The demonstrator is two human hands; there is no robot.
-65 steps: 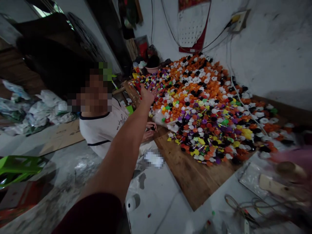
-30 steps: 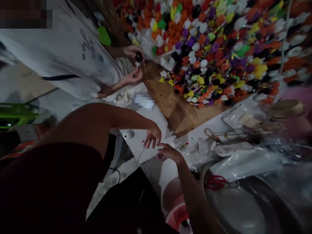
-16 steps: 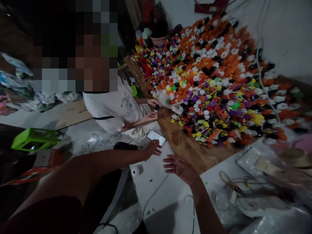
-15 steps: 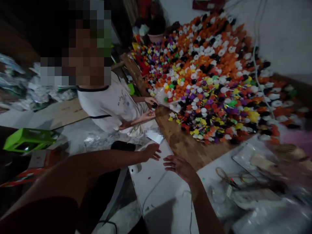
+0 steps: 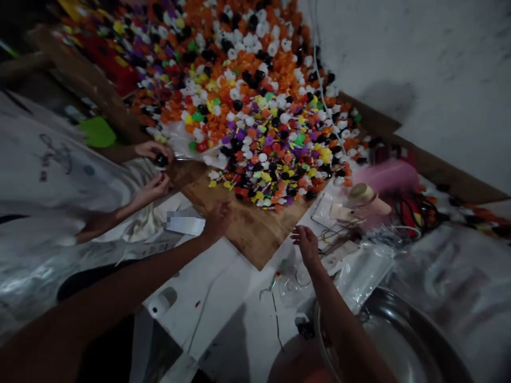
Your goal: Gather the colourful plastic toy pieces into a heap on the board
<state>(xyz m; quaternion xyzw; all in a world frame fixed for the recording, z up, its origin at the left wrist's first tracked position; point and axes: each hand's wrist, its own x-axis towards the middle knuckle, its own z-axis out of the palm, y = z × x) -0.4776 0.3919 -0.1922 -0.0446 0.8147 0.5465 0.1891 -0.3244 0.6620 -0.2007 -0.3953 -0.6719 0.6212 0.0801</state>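
Observation:
My left hand point(image 5: 217, 218) rests on the near edge of a wooden board point(image 5: 251, 234), fingers loosely bent, with nothing seen in it. A phone point(image 5: 184, 224) lies just left of it. My right hand point(image 5: 306, 242) hovers with fingers spread over the white table top point(image 5: 223, 298), beside clear plastic bags point(image 5: 361, 271) and thin wires point(image 5: 333, 236). A big heap of small coloured plastic caps point(image 5: 255, 101) covers the far part of the board.
A person in a white shirt point(image 5: 48, 175) sits at the left, their hands point(image 5: 154, 170) holding a small black cap. A large metal bowl point(image 5: 403, 340) stands at the bottom right. A pink object point(image 5: 385, 175), a spool point(image 5: 361, 194) and a small white roll point(image 5: 157, 304) lie on the table.
The view has swung right and down. My left hand moved from beside the phone onto the board's edge. My right hand moved right, toward the wires and bags.

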